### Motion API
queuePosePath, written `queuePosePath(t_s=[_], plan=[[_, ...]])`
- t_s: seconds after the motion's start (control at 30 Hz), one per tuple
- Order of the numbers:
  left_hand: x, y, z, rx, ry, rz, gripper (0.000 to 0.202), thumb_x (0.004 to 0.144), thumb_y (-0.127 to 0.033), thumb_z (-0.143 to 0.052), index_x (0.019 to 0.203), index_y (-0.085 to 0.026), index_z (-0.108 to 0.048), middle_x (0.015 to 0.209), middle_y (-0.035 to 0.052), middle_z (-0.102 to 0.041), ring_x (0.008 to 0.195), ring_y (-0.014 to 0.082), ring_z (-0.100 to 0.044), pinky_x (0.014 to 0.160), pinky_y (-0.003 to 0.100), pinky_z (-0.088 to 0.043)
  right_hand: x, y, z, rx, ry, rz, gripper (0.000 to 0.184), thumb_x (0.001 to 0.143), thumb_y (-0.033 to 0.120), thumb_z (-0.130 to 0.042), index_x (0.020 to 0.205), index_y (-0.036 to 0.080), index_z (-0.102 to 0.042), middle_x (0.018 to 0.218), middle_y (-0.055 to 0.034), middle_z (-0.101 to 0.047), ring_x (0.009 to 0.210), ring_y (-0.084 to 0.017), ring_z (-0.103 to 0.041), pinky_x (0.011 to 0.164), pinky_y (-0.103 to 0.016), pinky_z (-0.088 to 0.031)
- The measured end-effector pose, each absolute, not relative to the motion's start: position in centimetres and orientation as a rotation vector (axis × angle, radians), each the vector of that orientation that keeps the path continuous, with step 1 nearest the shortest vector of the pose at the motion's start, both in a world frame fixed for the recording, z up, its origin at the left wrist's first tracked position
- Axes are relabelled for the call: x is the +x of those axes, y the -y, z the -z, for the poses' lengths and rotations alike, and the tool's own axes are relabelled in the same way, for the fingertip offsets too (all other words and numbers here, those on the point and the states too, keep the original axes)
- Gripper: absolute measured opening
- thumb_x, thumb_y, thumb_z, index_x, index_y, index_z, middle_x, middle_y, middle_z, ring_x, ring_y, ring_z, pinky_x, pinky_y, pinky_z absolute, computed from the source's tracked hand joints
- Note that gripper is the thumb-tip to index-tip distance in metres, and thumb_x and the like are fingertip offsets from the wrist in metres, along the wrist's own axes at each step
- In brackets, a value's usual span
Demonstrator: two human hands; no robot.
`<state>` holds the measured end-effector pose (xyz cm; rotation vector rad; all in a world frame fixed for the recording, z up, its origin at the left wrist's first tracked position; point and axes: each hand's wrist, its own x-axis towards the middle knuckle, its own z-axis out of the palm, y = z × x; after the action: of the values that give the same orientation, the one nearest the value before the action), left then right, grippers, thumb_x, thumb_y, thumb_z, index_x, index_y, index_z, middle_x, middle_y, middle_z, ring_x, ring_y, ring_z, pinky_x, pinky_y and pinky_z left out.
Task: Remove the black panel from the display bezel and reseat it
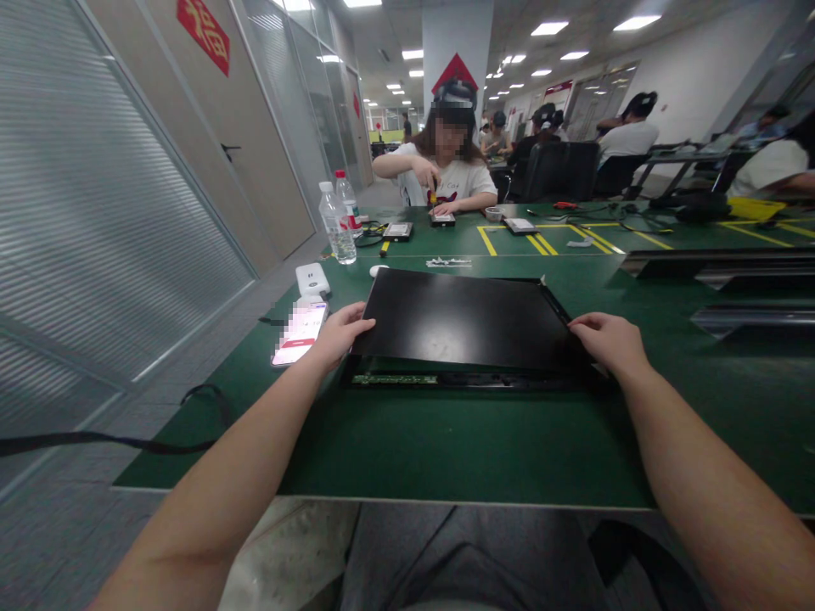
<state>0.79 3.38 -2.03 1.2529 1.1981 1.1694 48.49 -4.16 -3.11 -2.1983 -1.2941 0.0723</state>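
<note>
A large flat black panel (464, 318) lies on the green table mat (458, 441), raised a little at its near edge over a black frame with a green circuit strip (395, 380) showing beneath. My left hand (340, 333) grips the panel's near left corner, thumb on top. At the near right corner my right hand (608, 339) holds the panel's edge with the fingers curled over it.
A phone with a lit screen (300, 333) and a white box (311, 278) lie left of the panel. Two water bottles (337, 222) stand behind. Metal bars (751, 318) lie at right. Across the table a person (446, 161) works with a screwdriver; others sit farther back.
</note>
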Motion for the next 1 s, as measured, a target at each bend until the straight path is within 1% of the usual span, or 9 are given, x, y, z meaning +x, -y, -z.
queuePosePath(t_s=[0.1,0.2,0.3,0.43,0.57,0.67,0.77,0.9,1.0], plan=[[0.4,-3.5,2.3,1.337,-1.313,-1.199,0.032,0.066,-0.021,-0.096,0.096,-0.019,-0.084,0.157,0.0168,-0.065,0.15,0.043,-0.056,0.122,0.048,-0.048,48.5,4.1,3.1,-2.188,1.25,-0.104,0.014,0.079,0.031,-0.068,0.077,0.028,-0.081,0.085,-0.0075,-0.081,0.092,-0.032,-0.075,0.084,-0.043,-0.057],[0.1,-3.7,2.7,1.41,-1.383,-1.168,0.031,0.064,-0.024,-0.098,0.091,-0.02,-0.085,0.166,0.017,-0.055,0.15,0.0449,-0.056,0.125,0.051,-0.046,48.5,4.2,3.0,-2.146,1.218,-0.132,0.012,0.077,0.032,-0.069,0.074,0.029,-0.08,0.083,-0.0068,-0.08,0.093,-0.032,-0.075,0.088,-0.044,-0.057],[-0.1,-3.9,3.1,1.478,-1.426,-1.121,0.028,0.064,-0.026,-0.098,0.088,-0.021,-0.084,0.161,0.017,-0.058,0.149,0.0462,-0.056,0.124,0.053,-0.046,48.4,4.3,3.0,-2.104,1.177,-0.16,0.01,0.074,0.031,-0.069,0.071,0.03,-0.079,0.081,-0.006,-0.079,0.093,-0.032,-0.074,0.091,-0.045,-0.058],[-0.3,-4.0,3.2,1.576,-1.46,-1.07,0.024,0.062,-0.025,-0.097,0.082,-0.021,-0.083,0.152,0.0176,-0.065,0.15,0.0476,-0.054,0.13,0.053,-0.039,48.4,4.3,2.9,-2.077,1.14,-0.224,0.011,0.071,0.031,-0.069,0.072,0.029,-0.08,0.083,-0.0052,-0.081,0.095,-0.032,-0.074,0.095,-0.046,-0.057],[-0.5,-4.0,3.1,1.658,-1.467,-1.025,0.023,0.062,-0.028,-0.097,0.078,-0.023,-0.081,0.144,0.0174,-0.07,0.149,0.0462,-0.055,0.132,0.052,-0.036,48.8,4.3,3.0,-2.077,1.101,-0.282,0.013,0.069,0.032,-0.07,0.076,0.028,-0.081,0.082,-0.0048,-0.08,0.091,-0.03,-0.074,0.089,-0.044,-0.058],[-0.5,-4.1,3.2,1.706,-1.469,-1.014,0.025,0.063,-0.033,-0.097,0.078,-0.025,-0.079,0.141,0.0158,-0.072,0.148,0.0449,-0.056,0.131,0.052,-0.037,49.2,4.2,3.4,-2.062,1.115,-0.284,0.015,0.069,0.033,-0.07,0.077,0.028,-0.081,0.08,-0.0045,-0.079,0.088,-0.03,-0.073,0.086,-0.043,-0.058],[-0.6,-4.3,3.3,1.761,-1.471,-0.997,0.025,0.063,-0.034,-0.097,0.078,-0.025,-0.078,0.137,0.0167,-0.073,0.148,0.0452,-0.056,0.132,0.05,-0.037,49.5,4.1,3.6,-2.044,1.128,-0.276,0.015,0.069,0.034,-0.07,0.076,0.028,-0.081,0.081,-0.0046,-0.08,0.086,-0.03,-0.073,0.082,-0.043,-0.058],[-0.8,-4.5,3.6,1.849,-1.497,-0.941,0.023,0.068,-0.037,-0.093,0.081,-0.023,-0.08,0.14,0.0177,-0.071,0.148,0.0451,-0.056,0.131,0.05,-0.037,49.4,4.1,3.6,-2.047,1.113,-0.291,0.013,0.069,0.034,-0.071,0.075,0.028,-0.081,0.08,-0.0047,-0.079,0.086,-0.03,-0.073,0.084,-0.044,-0.058],[-0.9,-4.7,3.7,1.928,-1.533,-0.87,0.026,0.073,-0.039,-0.088,0.091,-0.022,-0.081,0.146,0.0163,-0.07,0.147,0.0434,-0.058,0.13,0.054,-0.039,49.1,4.2,3.3,-2.042,1.083,-0.29,0.009,0.067,0.032,-0.072,0.071,0.029,-0.08,0.077,-0.0044,-0.078,0.087,-0.031,-0.072,0.087,-0.045,-0.058]])
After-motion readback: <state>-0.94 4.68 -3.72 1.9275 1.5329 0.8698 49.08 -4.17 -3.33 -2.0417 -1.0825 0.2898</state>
